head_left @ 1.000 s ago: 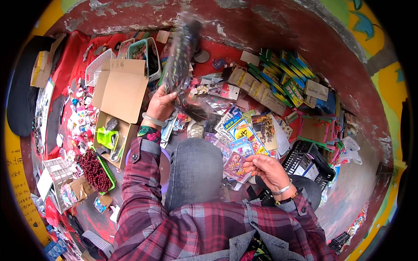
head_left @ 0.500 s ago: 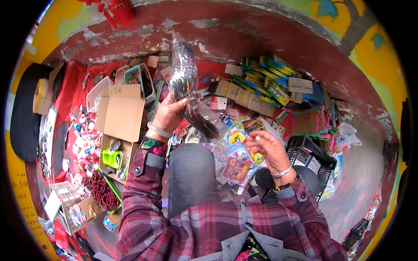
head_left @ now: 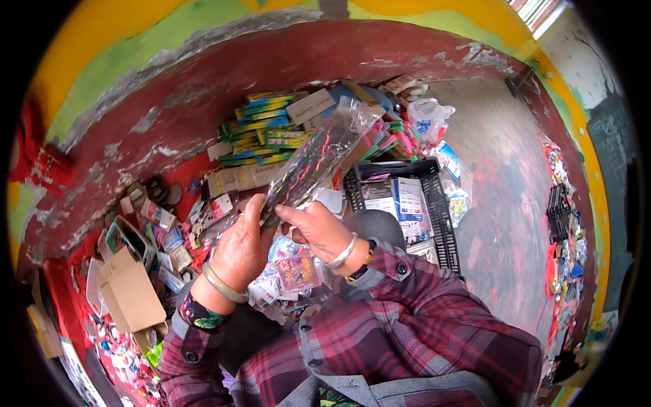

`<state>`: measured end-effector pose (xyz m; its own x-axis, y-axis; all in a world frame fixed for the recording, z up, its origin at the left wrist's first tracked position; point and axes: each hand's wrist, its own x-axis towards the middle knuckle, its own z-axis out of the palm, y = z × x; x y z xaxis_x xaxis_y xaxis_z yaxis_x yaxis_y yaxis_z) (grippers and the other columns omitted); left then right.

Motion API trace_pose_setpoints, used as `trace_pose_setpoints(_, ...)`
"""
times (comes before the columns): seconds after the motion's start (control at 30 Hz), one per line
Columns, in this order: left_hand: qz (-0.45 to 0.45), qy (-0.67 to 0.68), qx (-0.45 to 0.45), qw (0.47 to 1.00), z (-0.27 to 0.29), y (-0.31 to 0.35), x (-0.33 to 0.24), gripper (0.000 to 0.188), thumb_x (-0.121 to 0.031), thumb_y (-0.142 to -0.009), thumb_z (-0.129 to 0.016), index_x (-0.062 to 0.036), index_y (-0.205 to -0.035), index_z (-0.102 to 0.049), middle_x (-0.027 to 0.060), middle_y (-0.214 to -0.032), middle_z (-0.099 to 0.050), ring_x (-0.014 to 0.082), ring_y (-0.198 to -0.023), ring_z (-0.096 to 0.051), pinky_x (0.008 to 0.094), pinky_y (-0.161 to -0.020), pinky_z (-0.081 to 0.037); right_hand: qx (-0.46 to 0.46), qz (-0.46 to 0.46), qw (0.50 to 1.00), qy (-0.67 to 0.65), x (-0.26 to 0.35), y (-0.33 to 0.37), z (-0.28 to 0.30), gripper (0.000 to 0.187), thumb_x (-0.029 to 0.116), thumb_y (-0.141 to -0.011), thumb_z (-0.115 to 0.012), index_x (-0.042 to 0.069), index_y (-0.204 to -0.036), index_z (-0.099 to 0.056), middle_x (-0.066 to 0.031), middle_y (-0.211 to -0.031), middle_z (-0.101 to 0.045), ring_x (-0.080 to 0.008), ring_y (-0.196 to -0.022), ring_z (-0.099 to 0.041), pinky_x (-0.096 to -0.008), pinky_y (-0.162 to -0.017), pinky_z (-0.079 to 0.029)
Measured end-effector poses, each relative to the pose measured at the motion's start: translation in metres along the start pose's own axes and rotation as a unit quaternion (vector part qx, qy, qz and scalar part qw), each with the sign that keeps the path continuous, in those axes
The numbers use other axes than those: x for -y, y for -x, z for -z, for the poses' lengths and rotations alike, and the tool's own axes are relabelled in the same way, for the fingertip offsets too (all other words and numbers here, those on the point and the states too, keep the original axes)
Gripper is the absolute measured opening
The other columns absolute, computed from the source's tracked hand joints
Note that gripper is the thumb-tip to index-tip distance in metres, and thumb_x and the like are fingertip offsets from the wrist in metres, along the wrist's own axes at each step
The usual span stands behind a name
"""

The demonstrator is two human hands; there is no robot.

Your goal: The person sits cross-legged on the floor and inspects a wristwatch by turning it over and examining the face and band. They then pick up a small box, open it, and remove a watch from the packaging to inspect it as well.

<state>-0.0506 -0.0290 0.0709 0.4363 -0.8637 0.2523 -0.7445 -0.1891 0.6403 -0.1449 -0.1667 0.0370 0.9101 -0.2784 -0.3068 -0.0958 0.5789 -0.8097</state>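
Both of my hands grip a long clear plastic bag [head_left: 320, 157] of dark strands with coloured flecks. It slants up and to the right, its far end crinkled. My left hand [head_left: 239, 252] is closed around the near part, thumb pointing up along it. Beside it, my right hand [head_left: 321, 235] pinches the same bag with thumb and fingers. Beneath the hands lies a pile of small packets, with a purple-and-orange square packet [head_left: 298, 271] on top. What the left fingers wrap around is partly hidden.
A black plastic crate [head_left: 444, 224] with flat packages stands at the right. Green-and-yellow boxes [head_left: 264, 132] are stacked by the wall. At the left are an open cardboard box [head_left: 130, 288] and a green basket [head_left: 129, 237]. A white plastic bag [head_left: 431, 115] lies at the far right.
My right hand has come over and taken hold of the plastic bag beside the left. The bag has come lower and now tilts rightward. My view has turned to the right.
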Motion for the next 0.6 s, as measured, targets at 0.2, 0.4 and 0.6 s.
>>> trace_pose_setpoints(0.2,-0.054,-0.011,-0.02,0.998,-0.017,-0.006,-0.007,0.057,-0.01,-0.077,-0.065,-0.0007,-0.126,-0.036,0.0242,-0.106,-0.056,0.0399,-0.093,-0.055,0.0413,-0.078,-0.046,-0.114,0.041,0.992,-0.032,0.041,0.017,0.07,0.013,0.016,-0.086,-0.059,0.008,-0.095,-0.052,0.0,-0.078,-0.055,-0.0063,-0.056,-0.052,-0.0164,-0.041,-0.038)
trace_pose_setpoints(0.4,0.033,-0.055,0.049,0.997,-0.021,0.005,0.039,0.028,-0.016,-0.08,-0.061,-0.0001,-0.102,-0.054,0.0213,-0.091,-0.059,0.0374,-0.086,-0.056,0.0421,-0.073,-0.046,-0.194,0.094,0.967,0.139,0.147,-0.03,0.186,0.026,0.024,-0.085,-0.057,0.001,-0.072,-0.059,-0.005,-0.059,-0.056,-0.0135,-0.053,-0.054,-0.0261,-0.046,-0.043)
trace_pose_setpoints(0.6,0.104,-0.135,0.111,0.979,-0.007,0.011,0.074,0.025,-0.016,-0.079,-0.059,0.0013,-0.096,-0.054,0.0214,-0.086,-0.059,0.0379,-0.082,-0.056,0.0442,-0.071,-0.045,-0.333,0.212,0.918,0.038,0.34,-0.113,0.309,0.017,0.013,-0.085,-0.058,0.002,-0.096,-0.052,-0.0103,-0.084,-0.06,-0.0211,-0.065,-0.058,-0.0301,-0.05,-0.046)
